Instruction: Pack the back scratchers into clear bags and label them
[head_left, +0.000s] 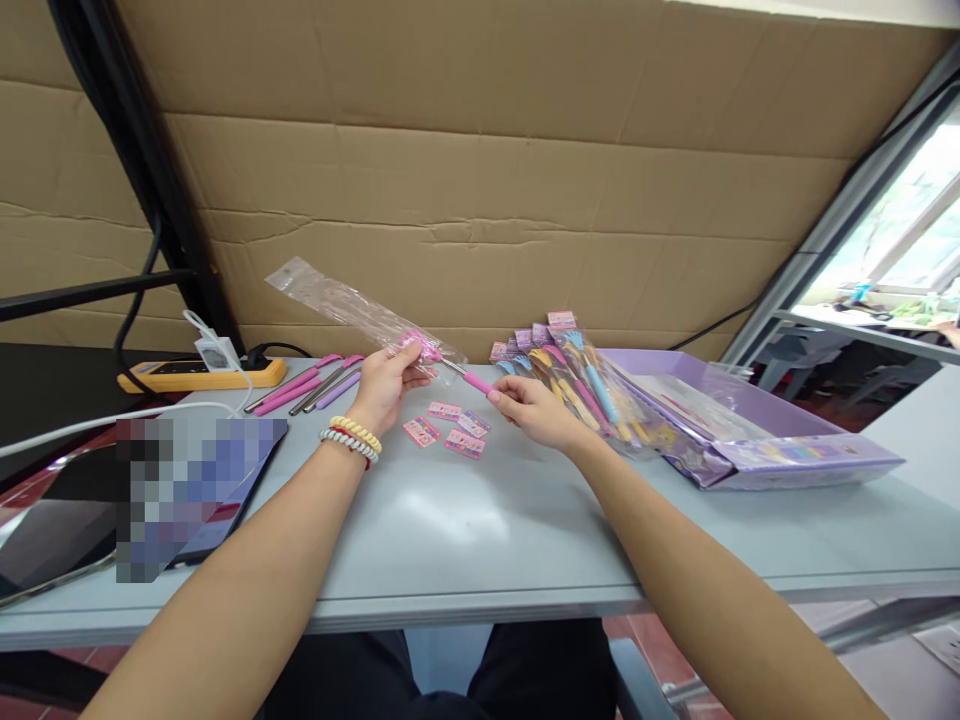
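Observation:
My left hand (386, 385) is closed around the mouth of a long clear plastic sleeve (337, 300) that slants up to the left. A pink hand-shaped head (421, 349) of a stick sits at the sleeve's opening. My right hand (529, 408) pinches the stick's pink handle (478, 382), its metal shaft showing between my hands. Three small pink cards (450, 428) lie on the grey table (480, 530) just below my hands.
Several loose pink and purple sticks (311, 385) lie at the left. A heap of packed sticks (574, 385) rests against a purple tray (757, 440) at the right. A yellow power strip (202, 373), a tablet (112, 510) and a cardboard wall (480, 180) behind.

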